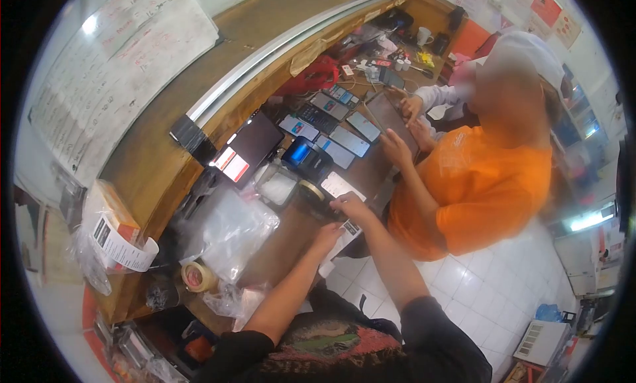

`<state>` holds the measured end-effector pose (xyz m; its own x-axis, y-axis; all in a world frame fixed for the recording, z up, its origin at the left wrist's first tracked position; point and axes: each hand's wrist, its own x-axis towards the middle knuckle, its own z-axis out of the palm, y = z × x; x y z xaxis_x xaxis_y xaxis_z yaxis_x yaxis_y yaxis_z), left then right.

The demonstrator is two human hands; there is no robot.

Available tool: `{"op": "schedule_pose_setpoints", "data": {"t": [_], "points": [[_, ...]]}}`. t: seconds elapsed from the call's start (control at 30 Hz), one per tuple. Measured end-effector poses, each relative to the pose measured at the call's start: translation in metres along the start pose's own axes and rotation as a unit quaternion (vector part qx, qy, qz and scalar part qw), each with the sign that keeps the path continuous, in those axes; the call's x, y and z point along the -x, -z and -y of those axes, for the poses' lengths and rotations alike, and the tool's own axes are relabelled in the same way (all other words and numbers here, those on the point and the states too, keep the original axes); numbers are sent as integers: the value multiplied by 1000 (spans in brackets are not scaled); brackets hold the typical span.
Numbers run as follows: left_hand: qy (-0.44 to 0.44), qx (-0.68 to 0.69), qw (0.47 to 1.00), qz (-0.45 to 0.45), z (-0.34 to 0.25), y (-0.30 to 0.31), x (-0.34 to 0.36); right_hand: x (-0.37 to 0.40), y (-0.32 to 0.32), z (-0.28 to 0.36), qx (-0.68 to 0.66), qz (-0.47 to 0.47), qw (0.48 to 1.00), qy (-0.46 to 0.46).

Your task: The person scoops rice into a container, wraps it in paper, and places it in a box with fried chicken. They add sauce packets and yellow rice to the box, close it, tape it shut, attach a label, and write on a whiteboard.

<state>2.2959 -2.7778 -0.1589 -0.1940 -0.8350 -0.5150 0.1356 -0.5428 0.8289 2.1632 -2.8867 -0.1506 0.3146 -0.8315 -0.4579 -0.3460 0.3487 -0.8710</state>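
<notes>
My left hand point(327, 239) is closed on a white paper label point(350, 230) with black print, which hangs over the front edge of the table. Just above it, my right hand point(352, 207) has its fingers curled together; what they pinch is hidden. Under its fingertips lies a white printed slip point(341, 185). A black and blue label printer point(307, 157) stands beyond the slip. Left of the slip is a roll of tape point(311, 189), beside a clear container point(277, 187) with white contents.
Several phones point(349, 140) lie beyond the printer near a tablet screen point(250, 148). Clear plastic bags point(232, 230) and a tan tape roll point(199, 277) are at left. A person in an orange shirt point(487, 184) stands at right; another person's grey sleeve point(434, 101) is behind.
</notes>
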Motion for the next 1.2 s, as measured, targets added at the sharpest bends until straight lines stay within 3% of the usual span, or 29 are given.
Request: {"op": "schedule_pose_setpoints", "data": {"t": [0.1,0.17,0.23,0.3,0.4,0.53,0.63,0.77,1.0,1.07,1.2], "points": [[-56,-28,998,-23,14,-12,-26,13,9,12,33,-49,997,40],[-18,20,999,-18,7,-20,-24,27,6,24,104,-106,985,92],[-5,66,998,-23,9,-21,-24,23,6,15,48,-85,993,69],[-22,5,1000,-22,13,-19,-21,23,0,18,65,-124,988,67],[-29,-46,998,-19,15,-11,-19,14,1,18,3,-94,995,-15],[-26,-55,998,-3,29,-10,-18,16,3,23,17,-79,997,-8],[-29,-72,997,-3,43,-6,-17,8,-6,23,86,-138,982,99],[-37,-40,999,-2,45,0,-4,-11,-20,34,62,-150,969,186],[-5,-39,997,-60,34,17,21,-36,-26,53,28,-153,980,127],[-21,38,999,-28,35,28,24,-36,-19,46,20,-122,988,97],[-50,-33,995,-83,14,43,33,-29,-12,45,19,-59,996,59]]}}
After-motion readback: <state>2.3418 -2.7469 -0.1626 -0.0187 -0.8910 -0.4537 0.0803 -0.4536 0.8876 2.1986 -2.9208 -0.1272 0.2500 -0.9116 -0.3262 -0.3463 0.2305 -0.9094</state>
